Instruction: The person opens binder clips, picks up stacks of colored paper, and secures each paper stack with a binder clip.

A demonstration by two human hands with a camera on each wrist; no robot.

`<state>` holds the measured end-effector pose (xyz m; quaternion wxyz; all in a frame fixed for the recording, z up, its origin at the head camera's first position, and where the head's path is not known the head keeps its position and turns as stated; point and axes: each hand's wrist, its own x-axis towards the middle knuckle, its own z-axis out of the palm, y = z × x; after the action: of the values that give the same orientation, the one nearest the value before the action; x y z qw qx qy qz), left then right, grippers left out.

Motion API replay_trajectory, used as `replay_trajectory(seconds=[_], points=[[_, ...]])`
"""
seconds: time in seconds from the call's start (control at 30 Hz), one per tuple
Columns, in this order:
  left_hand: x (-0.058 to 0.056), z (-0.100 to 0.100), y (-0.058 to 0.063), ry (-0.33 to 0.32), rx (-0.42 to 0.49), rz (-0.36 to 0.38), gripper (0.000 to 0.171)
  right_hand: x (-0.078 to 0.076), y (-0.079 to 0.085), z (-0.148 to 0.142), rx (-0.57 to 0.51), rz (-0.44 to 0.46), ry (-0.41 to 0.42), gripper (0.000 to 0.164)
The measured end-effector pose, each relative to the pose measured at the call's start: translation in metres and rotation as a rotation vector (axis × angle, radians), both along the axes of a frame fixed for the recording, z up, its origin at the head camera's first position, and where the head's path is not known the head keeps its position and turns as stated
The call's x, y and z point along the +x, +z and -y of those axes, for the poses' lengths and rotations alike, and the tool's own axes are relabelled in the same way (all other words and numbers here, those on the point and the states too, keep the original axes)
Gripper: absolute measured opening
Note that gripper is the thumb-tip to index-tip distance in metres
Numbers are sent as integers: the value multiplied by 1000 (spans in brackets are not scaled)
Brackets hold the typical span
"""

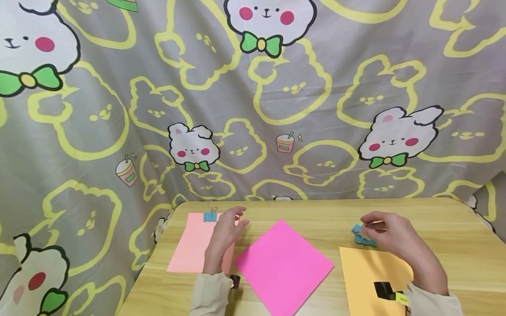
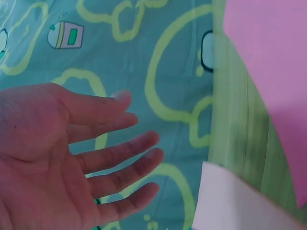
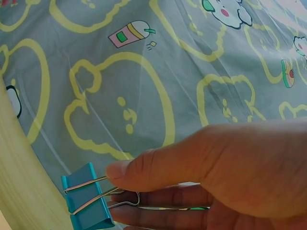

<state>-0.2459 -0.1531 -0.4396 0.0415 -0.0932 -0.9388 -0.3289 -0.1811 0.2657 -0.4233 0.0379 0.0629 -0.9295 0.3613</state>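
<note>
My right hand (image 1: 395, 232) pinches the wire handles of a blue binder clip (image 3: 91, 199) between thumb and fingers. In the head view that binder clip (image 1: 357, 229) is right above more blue binder clip metal (image 1: 365, 240), behind the orange paper (image 1: 367, 272). My left hand (image 1: 226, 230) hovers over the right side of the light pink paper (image 1: 193, 245), its fingers loosely spread and holding nothing, as the left wrist view shows of the hand (image 2: 72, 158). Another blue binder clip (image 1: 210, 217) grips the far edge of the light pink paper, handles up.
A bright pink square sheet (image 1: 284, 267) lies turned cornerwise between the two hands on the wooden table (image 1: 308, 210). A grey curtain (image 1: 237, 96) with rabbit prints hangs behind the table and along its left side.
</note>
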Motion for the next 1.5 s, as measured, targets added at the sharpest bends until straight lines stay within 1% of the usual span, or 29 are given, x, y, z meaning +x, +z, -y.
replay_trajectory(seconds=[0.13, 0.2, 0.27, 0.33, 0.37, 0.5, 0.57, 0.67, 0.77, 0.87, 1.03, 1.13, 1.2, 1.33, 1.5], points=[[-1, -5, -1, -68, 43, 87, 41, -1, 1, 0, -8, 11, 0, 29], [-1, -6, -3, -102, 60, 122, 41, -1, 2, 0, -7, 14, -3, 30], [-1, -7, -7, -121, 68, 151, 41, -2, 3, -1, -3, 11, -4, 31], [0, -7, -10, -132, 54, 167, 42, -3, 3, 0, 2, 7, -1, 31], [1, -8, -12, -140, 44, 162, 43, -3, 3, 0, 3, 6, 0, 30], [6, -14, -16, -145, -41, 144, 49, -5, 3, 2, 6, 0, 11, 29], [9, -20, -18, -142, -82, 148, 53, -5, 3, 2, 6, -3, 16, 29], [15, -30, -18, -131, -151, 187, 59, -5, 2, 2, 7, 3, 20, 29], [21, -40, -19, -114, -205, 202, 59, -5, 1, 3, 5, 12, 22, 29], [26, -49, -22, -94, -272, 185, 56, -5, 1, 4, 3, 14, 24, 29], [29, -61, -29, -21, -399, 155, 56, -5, 0, 4, 1, 23, 28, 29], [30, -65, -31, 19, -424, 152, 57, -4, 0, 5, -2, 29, 30, 29], [29, -67, -33, 38, -426, 153, 58, -4, 0, 5, -2, 29, 31, 29], [27, -67, -35, 48, -425, 156, 63, -5, 0, 6, 6, 21, 31, 28], [24, -67, -38, 45, -383, 171, 70, -6, -1, 7, 18, 16, 35, 27]])
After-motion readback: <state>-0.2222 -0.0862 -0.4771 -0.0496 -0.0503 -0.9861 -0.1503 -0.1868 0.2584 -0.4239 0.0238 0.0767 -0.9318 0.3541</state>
